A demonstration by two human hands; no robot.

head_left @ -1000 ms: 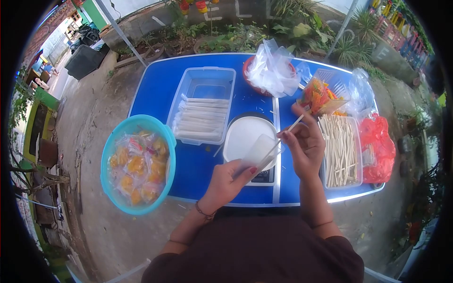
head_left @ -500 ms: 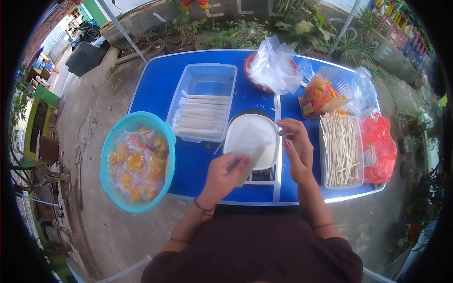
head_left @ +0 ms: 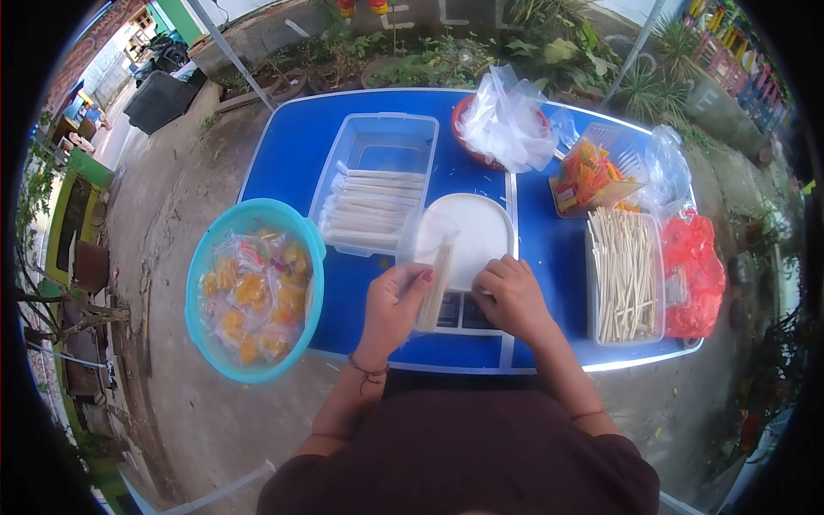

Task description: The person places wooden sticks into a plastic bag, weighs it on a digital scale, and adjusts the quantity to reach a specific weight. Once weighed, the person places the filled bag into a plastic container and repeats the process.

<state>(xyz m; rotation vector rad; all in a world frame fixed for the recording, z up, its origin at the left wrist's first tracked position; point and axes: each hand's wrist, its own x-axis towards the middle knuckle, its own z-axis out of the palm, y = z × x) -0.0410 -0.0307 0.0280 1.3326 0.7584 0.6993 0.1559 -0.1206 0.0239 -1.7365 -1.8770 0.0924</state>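
Note:
Between thumb and fingers, my left hand (head_left: pixel 396 307) grips a clear plastic bag of thin sticks (head_left: pixel 436 287), held upright in front of the scale. My right hand (head_left: pixel 512 296) is at the lower right edge of the scale's white plate (head_left: pixel 476 236), its fingers curled together; whether they hold anything is hidden. Behind my left hand, a clear tub (head_left: pixel 342 159) holds several wrapped stick bundles (head_left: pixel 371 206). To the right, an open box holds many loose sticks (head_left: pixel 622 275).
A turquoise basin (head_left: pixel 196 296) with bagged orange items stands at the left. At the back of the blue table (head_left: pixel 300 129) are a red bowl (head_left: pixel 468 148) of clear bags and a clear basket (head_left: pixel 633 167) of orange packets. A red plastic bag (head_left: pixel 693 287) lies far right.
The bag in my left hand has swung more upright and moved off the scale plate. My right hand has moved down and left, and its fingers have curled in. The view has shifted slightly.

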